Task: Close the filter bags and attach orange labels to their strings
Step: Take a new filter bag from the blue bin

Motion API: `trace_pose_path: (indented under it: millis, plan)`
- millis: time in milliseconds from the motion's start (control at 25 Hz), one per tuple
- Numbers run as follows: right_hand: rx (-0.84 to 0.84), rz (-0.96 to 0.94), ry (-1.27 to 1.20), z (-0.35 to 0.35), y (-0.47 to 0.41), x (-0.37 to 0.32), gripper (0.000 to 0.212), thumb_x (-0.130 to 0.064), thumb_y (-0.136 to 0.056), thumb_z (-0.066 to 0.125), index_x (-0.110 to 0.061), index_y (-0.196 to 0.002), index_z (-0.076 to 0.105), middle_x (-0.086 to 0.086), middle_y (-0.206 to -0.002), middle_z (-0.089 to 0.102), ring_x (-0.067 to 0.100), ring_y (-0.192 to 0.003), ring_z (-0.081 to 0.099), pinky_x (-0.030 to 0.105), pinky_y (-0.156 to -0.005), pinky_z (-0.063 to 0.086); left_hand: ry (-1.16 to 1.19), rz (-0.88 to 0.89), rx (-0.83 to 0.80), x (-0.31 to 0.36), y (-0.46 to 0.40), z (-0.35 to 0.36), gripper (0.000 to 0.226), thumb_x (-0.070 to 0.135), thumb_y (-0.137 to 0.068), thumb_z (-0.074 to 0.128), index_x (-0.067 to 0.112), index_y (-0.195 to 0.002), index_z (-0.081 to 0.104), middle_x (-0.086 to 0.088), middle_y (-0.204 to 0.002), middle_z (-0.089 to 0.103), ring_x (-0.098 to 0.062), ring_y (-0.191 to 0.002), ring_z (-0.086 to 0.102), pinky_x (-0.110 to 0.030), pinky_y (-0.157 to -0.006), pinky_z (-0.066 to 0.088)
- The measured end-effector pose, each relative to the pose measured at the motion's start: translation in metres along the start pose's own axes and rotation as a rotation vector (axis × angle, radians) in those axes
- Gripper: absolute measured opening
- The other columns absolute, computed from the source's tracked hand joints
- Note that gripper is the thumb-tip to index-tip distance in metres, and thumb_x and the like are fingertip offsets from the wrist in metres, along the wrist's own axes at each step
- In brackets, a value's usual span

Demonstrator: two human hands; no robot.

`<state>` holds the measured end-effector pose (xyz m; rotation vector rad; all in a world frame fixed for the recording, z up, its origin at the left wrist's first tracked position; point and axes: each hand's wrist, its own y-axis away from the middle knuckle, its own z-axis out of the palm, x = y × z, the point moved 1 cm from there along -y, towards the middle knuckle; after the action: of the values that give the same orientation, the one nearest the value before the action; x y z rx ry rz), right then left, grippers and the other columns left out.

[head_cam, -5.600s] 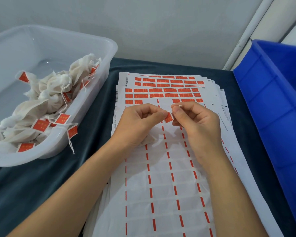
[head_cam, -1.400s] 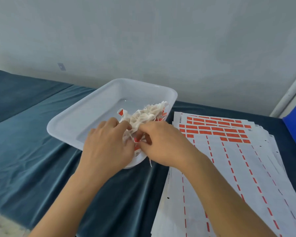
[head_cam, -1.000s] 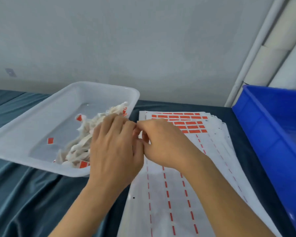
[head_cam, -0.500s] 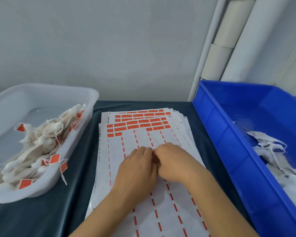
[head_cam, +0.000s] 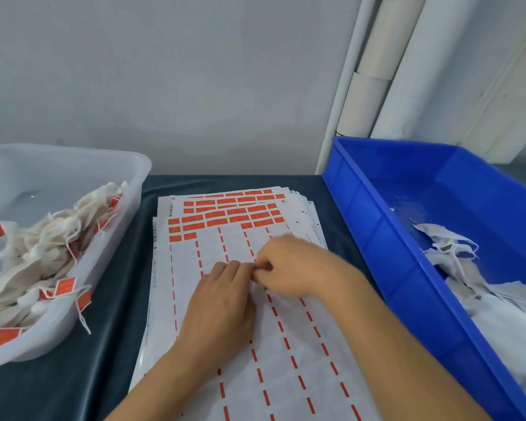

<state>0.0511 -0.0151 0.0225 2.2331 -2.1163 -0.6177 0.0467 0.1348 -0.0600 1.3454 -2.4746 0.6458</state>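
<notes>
My left hand [head_cam: 222, 305] and my right hand [head_cam: 292, 265] rest on the stack of label sheets [head_cam: 286, 375], fingers curled and fingertips touching each other. I see nothing between the fingers; the right hand is blurred. Unused orange labels [head_cam: 225, 214] fill the sheet's far rows; nearer rows are peeled bare. Closed filter bags with orange labels [head_cam: 43, 247] lie piled in the white tray [head_cam: 131, 205] on the left. White unlabelled filter bags [head_cam: 483, 293] lie in the blue bin [head_cam: 407, 284] on the right.
Everything stands on a table under a dark blue cloth [head_cam: 113, 344]. One bag string hangs over the white tray's near rim [head_cam: 82, 314]. White pipes [head_cam: 371, 71] run up the grey wall behind the blue bin.
Earlier both hands pressed an orange label together, then reached into the white tray's pile. They have come back over the label sheet, and my view has swung right to show the blue bin.
</notes>
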Motion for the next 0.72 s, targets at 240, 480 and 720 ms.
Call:
trace_pose_path:
  millis: [240, 480, 720]
  plan:
    - [0.584, 0.102, -0.064, -0.101, 0.002, 0.058, 0.020, -0.025, -0.100, 0.054, -0.026, -0.084, 0.068, -0.007, -0.081, 0.069, 0.012, -0.073, 0.063, 0.027, -0.058, 0.046, -0.054, 0.088, -0.091, -0.003, 0.002, 0.005, 0.039, 0.046, -0.107, 0.045, 0.043, -0.146, 0.048, 0.021, -0.141, 0.047, -0.007, -0.127, 0.043, -0.022, -0.111, 0.034]
    - [0.471, 0.518, 0.039, -0.124, 0.029, 0.170, 0.019, -0.005, -0.093, 0.060, -0.019, -0.094, 0.074, 0.006, -0.110, 0.072, 0.029, -0.098, 0.065, 0.039, -0.082, 0.057, -0.090, 0.089, -0.100, -0.006, -0.002, 0.009, 0.037, 0.047, -0.106, 0.044, 0.043, -0.142, 0.052, 0.021, -0.138, 0.049, -0.009, -0.123, 0.044, -0.022, -0.109, 0.036]
    - [0.063, 0.650, -0.151, -0.066, 0.042, 0.189, 0.026, -0.035, -0.104, 0.051, -0.019, -0.118, 0.065, 0.007, -0.113, 0.069, 0.026, -0.089, 0.062, 0.042, -0.087, 0.054, -0.109, 0.075, -0.116, -0.003, -0.002, 0.009, 0.035, 0.044, -0.105, 0.047, 0.040, -0.138, 0.057, 0.018, -0.135, 0.053, -0.011, -0.121, 0.047, -0.026, -0.106, 0.038]
